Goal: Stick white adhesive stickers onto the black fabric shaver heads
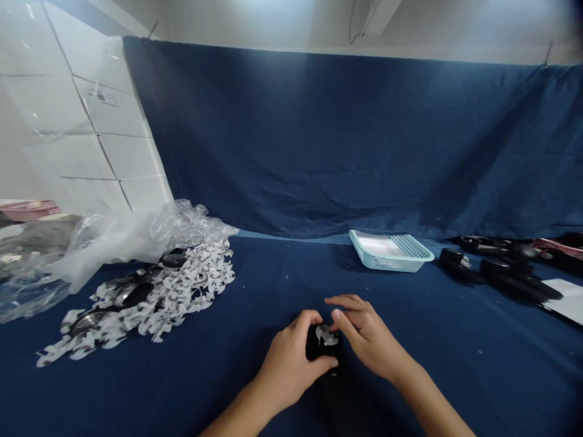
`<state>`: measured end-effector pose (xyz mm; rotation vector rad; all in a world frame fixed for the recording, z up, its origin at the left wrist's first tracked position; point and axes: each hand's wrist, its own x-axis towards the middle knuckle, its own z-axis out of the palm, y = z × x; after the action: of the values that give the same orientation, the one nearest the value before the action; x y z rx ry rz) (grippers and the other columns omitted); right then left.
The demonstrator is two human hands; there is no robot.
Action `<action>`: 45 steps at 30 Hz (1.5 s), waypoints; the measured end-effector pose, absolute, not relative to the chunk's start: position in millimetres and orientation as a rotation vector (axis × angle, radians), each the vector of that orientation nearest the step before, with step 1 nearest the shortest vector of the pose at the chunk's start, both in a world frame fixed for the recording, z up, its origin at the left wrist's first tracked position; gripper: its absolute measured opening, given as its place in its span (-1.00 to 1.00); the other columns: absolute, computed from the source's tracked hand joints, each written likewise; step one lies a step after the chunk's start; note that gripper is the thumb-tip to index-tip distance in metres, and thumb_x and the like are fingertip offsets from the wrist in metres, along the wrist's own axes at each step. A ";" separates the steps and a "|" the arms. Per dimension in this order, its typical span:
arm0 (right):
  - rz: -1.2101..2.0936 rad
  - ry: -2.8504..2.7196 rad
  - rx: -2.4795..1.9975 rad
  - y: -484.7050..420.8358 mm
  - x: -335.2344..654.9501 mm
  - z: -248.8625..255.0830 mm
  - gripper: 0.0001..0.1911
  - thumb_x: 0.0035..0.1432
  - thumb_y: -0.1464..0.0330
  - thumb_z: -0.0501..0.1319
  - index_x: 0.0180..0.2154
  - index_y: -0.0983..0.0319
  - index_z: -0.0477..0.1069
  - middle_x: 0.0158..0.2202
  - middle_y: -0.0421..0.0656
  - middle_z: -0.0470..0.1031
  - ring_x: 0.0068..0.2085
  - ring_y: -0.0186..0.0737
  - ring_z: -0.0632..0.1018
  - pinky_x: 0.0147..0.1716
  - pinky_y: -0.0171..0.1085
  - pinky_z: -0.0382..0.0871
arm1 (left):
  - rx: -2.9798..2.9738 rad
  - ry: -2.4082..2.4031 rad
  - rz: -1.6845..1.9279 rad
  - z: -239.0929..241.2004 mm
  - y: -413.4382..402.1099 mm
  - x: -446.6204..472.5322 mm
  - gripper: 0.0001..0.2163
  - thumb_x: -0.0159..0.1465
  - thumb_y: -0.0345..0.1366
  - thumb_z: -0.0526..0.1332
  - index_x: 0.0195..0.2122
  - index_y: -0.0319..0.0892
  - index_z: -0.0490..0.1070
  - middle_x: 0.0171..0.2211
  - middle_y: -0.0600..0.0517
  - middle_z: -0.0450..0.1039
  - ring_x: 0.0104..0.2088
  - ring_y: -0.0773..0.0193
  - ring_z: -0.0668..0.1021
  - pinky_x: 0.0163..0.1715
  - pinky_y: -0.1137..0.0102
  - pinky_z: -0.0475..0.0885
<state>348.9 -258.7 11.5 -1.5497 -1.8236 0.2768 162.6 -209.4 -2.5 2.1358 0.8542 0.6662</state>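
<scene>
My left hand grips a black device with a rounded head, its thumb on the near side and its fingers curled over the far side. A dark handle-like part runs from the head toward me, hard to make out against the cloth. On top of the head lies a small whitish, shiny cut-out piece. My right hand hovers at the right of the head with fingers apart, a fingertip at the edge of that piece. Whether it touches the piece I cannot tell.
Left on the blue cloth lies a pile of white cut-out pieces with black round parts among them, beside clear plastic bags. A light-blue basket holding something white stands at the back; black devices lie right, near white paper.
</scene>
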 end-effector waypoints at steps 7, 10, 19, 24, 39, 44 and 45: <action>0.327 -1.803 -1.552 -255.8 345.6 10.8 -0.58 0.37 0.18 0.00 -0.34 0.10 0.58 0.01 -0.20 0.57 0.10 -0.13 0.45 0.08 -0.03 0.22 | 2.155 0.850 0.694 -1.5 -211.2 163.1 -0.63 0.04 -0.36 0.41 -0.18 -0.05 0.29 -0.17 0.09 0.47 -0.17 0.15 0.50 -0.17 0.35 0.32; 0.340 -1.802 -1.555 -255.7 343.8 11.7 -0.61 0.37 0.19 0.00 -0.30 0.10 0.57 -0.01 -0.19 0.58 0.09 -0.12 0.45 0.08 -0.03 0.20 | 2.156 0.811 0.727 0.3 -211.8 163.4 -0.65 0.03 -0.40 0.42 -0.22 -0.06 0.32 -0.18 0.09 0.46 -0.15 0.17 0.49 -0.14 0.37 0.31; 0.418 -1.820 -1.553 -263.5 345.1 16.4 -0.53 0.36 0.17 -0.02 -0.43 0.17 0.55 -0.29 -0.15 0.64 -0.22 -0.18 0.57 -0.16 -0.24 0.30 | 2.124 0.738 0.755 3.3 -211.4 162.8 -0.72 0.00 -0.40 0.45 -0.32 -0.10 0.38 -0.25 0.14 0.49 -0.23 0.26 0.51 -0.19 0.44 0.32; 0.434 -1.785 -1.590 -262.5 346.4 13.3 -0.44 0.34 0.08 -0.04 -0.51 0.22 0.52 -0.53 -0.17 0.55 -0.46 -0.26 0.48 -0.42 -0.33 0.23 | 2.152 0.662 0.769 3.7 -210.0 163.2 -0.77 0.04 -0.39 0.42 -0.38 -0.13 0.36 -0.22 0.08 0.49 -0.21 0.23 0.52 -0.15 0.42 0.34; 0.617 -1.697 -1.407 -267.5 348.5 22.7 -0.64 0.21 0.12 0.16 -0.45 0.16 0.58 -0.49 -0.22 0.58 -0.41 -0.21 0.51 -0.33 -0.28 0.30 | 2.152 0.704 0.767 1.6 -212.0 160.3 -0.78 0.07 -0.35 0.37 -0.30 -0.11 0.36 -0.22 0.09 0.49 -0.23 0.23 0.52 -0.17 0.40 0.36; 0.788 -1.552 -1.331 -265.8 357.9 21.7 -0.76 0.16 0.17 0.25 -0.28 0.16 0.59 -0.29 -0.17 0.63 -0.23 -0.12 0.55 -0.15 -0.19 0.32 | 1.972 0.725 0.702 -2.7 -209.0 159.2 -0.60 0.05 -0.34 0.39 -0.11 -0.10 0.29 -0.27 0.10 0.50 -0.30 0.26 0.52 -0.27 0.41 0.37; 0.822 -1.490 -1.317 -263.8 358.2 19.5 -0.73 0.17 0.15 0.24 -0.24 0.18 0.58 -0.27 -0.15 0.62 -0.22 -0.11 0.55 -0.13 -0.18 0.32 | 1.898 0.682 0.715 -3.5 -208.0 159.4 -0.56 0.04 -0.35 0.40 -0.09 -0.10 0.27 -0.19 0.06 0.50 -0.24 0.24 0.53 -0.22 0.40 0.37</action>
<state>358.2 -263.8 19.5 -1.3173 -1.4896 0.8220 159.4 -208.0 -3.5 1.8982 0.6821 0.7154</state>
